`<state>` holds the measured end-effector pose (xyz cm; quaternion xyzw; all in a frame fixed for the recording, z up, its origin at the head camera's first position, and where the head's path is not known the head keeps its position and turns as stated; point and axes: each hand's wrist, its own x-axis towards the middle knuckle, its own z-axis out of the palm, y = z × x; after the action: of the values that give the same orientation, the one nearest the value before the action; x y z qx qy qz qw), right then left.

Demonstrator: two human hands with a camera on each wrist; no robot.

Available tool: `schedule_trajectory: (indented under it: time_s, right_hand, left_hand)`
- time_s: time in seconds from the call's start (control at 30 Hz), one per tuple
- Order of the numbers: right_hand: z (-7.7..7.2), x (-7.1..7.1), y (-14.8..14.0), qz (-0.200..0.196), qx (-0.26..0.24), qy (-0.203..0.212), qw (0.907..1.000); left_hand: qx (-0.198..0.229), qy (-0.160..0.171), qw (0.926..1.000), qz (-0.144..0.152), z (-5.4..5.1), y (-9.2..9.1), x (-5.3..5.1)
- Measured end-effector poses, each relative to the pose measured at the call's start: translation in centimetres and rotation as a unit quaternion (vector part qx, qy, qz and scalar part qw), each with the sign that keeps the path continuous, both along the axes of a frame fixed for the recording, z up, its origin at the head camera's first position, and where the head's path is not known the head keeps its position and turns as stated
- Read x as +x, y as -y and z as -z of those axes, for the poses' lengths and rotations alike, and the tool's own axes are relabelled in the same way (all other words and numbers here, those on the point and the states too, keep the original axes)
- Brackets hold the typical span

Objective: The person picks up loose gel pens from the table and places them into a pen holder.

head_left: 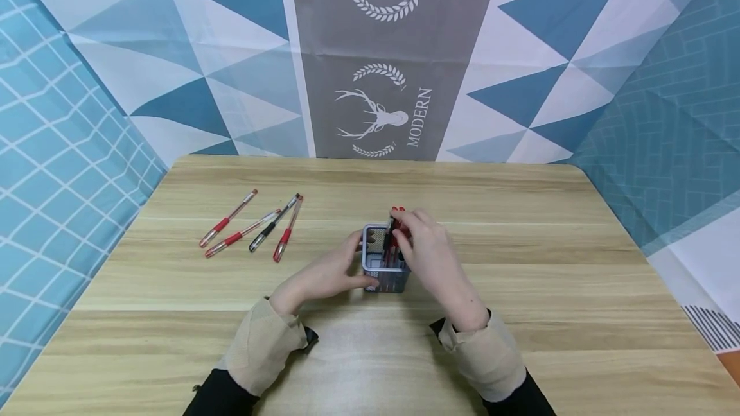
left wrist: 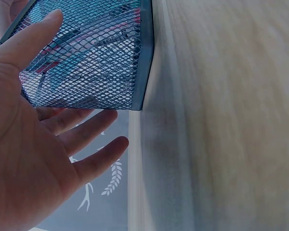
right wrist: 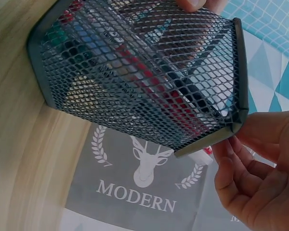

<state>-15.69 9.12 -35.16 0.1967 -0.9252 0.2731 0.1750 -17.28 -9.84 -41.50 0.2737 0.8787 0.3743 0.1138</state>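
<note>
The left hand (head_left: 324,275) brackets the cup (head_left: 393,282) lightly between thumb and spread fingers; the cup stands upright on the surface (head_left: 520,242). The right hand (head_left: 430,252) has its fingertips closed on pens (head_left: 388,236) at the cup's rim, how many I cannot tell. A sideways push there, against so light a hold, could tip the cup. Crowded tips could snag the mesh. Left of the cup, 3 red pens (head_left: 234,238) and 1 black pen (head_left: 266,232) lie loose; a careless brush could roll them.
</note>
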Motion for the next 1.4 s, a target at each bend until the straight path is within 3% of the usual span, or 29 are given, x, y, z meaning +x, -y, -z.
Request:
schedule_trajectory:
  time_s: [0.3, 0.67, 0.87, 1.03, 1.17, 1.27, 1.4]
  right_hand:
    - [0.8, -0.6, 0.1, 0.009, 0.049, -0.010, 0.9987]
    - [0.9, -0.7, -0.2, 0.007, 0.030, 0.028, 0.9992]
    - [0.6, -1.0, -1.5, -0.017, -0.011, 0.087, 0.9960]
    - [0.3, -1.3, -2.5, -0.019, -0.006, 0.146, 0.9891]
    - [0.4, -1.4, -2.8, -0.051, 0.006, 0.194, 0.9796]
    - [0.7, -1.5, -2.8, -0.079, -0.024, 0.239, 0.9675]
    - [1.9, -1.4, -3.2, -0.102, -0.099, 0.286, 0.9477]
  left_hand:
    - [-0.003, 0.008, 1.0000, -0.004, -0.1, -0.1, 0.0]
    - [0.009, 0.005, 0.9999, 0.004, -0.1, -0.1, 0.1]
    - [0.004, 0.006, 1.0000, 0.000, -0.1, -0.1, 0.2]
    - [-0.003, 0.021, 0.9998, -0.005, 0.0, -0.1, 0.2]
    - [0.001, 0.021, 0.9997, -0.007, -0.1, 0.0, 0.2]
    - [-0.003, 0.014, 0.9999, -0.007, -0.2, 0.1, 0.1]
    - [-0.008, 0.012, 0.9999, -0.003, -0.3, 0.1, 0.0]
